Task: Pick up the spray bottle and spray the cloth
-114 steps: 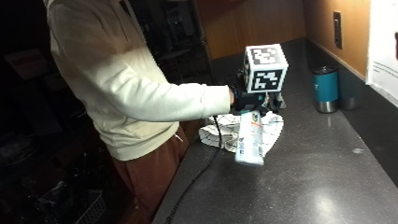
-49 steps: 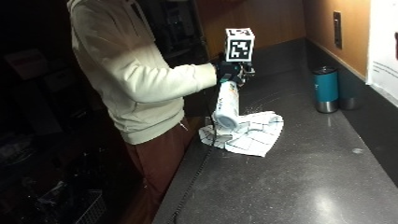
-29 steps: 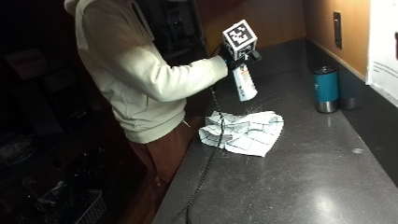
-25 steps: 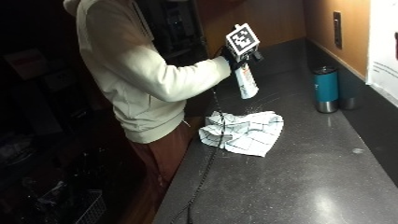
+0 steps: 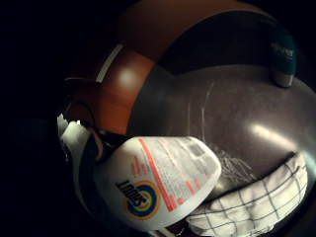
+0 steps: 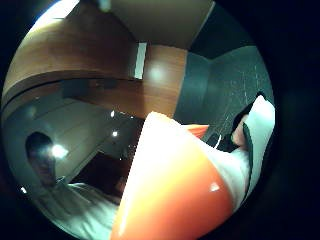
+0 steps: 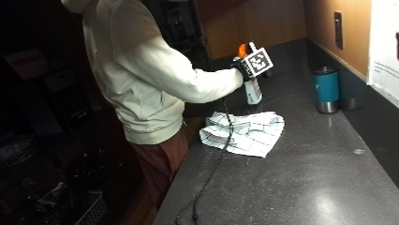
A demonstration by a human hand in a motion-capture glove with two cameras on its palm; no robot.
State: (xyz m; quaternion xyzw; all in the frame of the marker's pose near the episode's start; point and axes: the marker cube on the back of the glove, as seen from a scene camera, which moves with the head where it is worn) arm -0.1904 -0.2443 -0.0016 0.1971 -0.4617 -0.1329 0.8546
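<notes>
The gloved right hand (image 7: 242, 67) is up in the air above the dark counter (image 7: 312, 178), fingers curled round the neck of the spray bottle (image 7: 252, 91). The bottle hangs below the fingers, its white body clear of the counter, its orange top (image 7: 242, 48) showing just above the hand. In the little-finger palm view the bottle's printed label (image 5: 163, 180) fills the space right under the fingers. In the thumb-side view the orange trigger head (image 6: 170, 190) sits hard against the palm. The checked cloth (image 7: 244, 132) lies crumpled on the counter, below the fingers and a bit toward the person, well apart from the bottle. Beyond the fingers, near the wall, a teal tumbler (image 7: 327, 89) stands upright on the counter.
</notes>
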